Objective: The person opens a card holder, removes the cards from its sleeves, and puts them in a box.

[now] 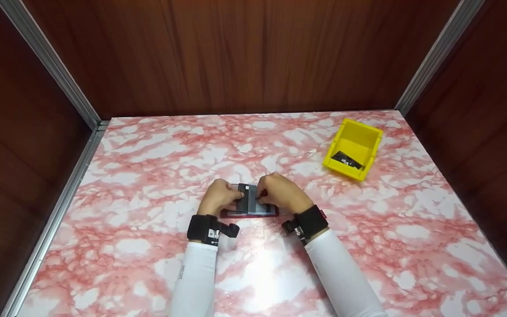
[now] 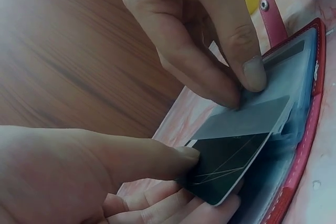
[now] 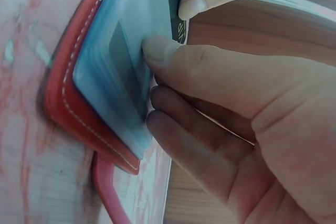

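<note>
Wood-grain walls with metal corner strips border a pink-marbled tabletop.

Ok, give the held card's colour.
The card is black with pale lines, clearest in the left wrist view.

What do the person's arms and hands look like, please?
A smooth white sleeve with small dark lettering covers the left forearm; a matching white sleeve covers the right. A wide black strap circles the left wrist; a black strap with a small red tab circles the right. Each carries a short, protruding black device. The left hand and right hand wear no gloves.
</note>
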Tool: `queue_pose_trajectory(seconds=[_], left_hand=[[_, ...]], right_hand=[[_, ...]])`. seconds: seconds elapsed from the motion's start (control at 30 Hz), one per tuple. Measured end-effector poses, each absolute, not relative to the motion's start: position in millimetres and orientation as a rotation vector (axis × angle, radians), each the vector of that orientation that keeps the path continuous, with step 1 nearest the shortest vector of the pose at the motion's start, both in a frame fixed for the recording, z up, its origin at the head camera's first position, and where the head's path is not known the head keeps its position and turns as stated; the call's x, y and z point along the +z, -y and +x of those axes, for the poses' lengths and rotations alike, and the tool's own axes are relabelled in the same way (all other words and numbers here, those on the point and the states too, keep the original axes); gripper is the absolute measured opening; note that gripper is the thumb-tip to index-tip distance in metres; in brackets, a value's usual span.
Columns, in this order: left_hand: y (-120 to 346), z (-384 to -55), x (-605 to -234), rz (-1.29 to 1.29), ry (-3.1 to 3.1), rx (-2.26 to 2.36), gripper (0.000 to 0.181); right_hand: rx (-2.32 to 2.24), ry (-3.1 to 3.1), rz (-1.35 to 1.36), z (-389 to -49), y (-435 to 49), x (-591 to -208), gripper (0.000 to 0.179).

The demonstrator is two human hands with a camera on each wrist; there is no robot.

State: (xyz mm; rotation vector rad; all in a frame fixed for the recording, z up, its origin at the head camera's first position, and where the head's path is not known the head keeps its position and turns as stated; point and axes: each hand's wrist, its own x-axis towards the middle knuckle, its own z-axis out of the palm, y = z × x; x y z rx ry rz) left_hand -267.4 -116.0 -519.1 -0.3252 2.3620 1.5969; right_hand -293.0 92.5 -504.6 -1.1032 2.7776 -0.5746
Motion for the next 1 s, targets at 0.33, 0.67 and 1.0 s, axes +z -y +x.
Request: queue_pose_trajectory(seconds=[0.33,0.67,1.0], left_hand=[[114.6,-268.3,-517.6,-0.289,-2.386,1.538,0.018],[116.2,-267.6,-517.9,-0.273,-2.406,1.534,0.022],[116.7,-267.7,-518.0,-0.285,-2.396,1.542,0.017]], right_hand=[[-0.592,-2.762,-1.164,-290.8,-87.4,-506.0,0.006],[-0.613,-2.768,-1.131,-290.9,-87.3,-505.3,0.004],[-0.629,-2.763,-1.115,-291.7,-87.4,-507.2,0.004]])
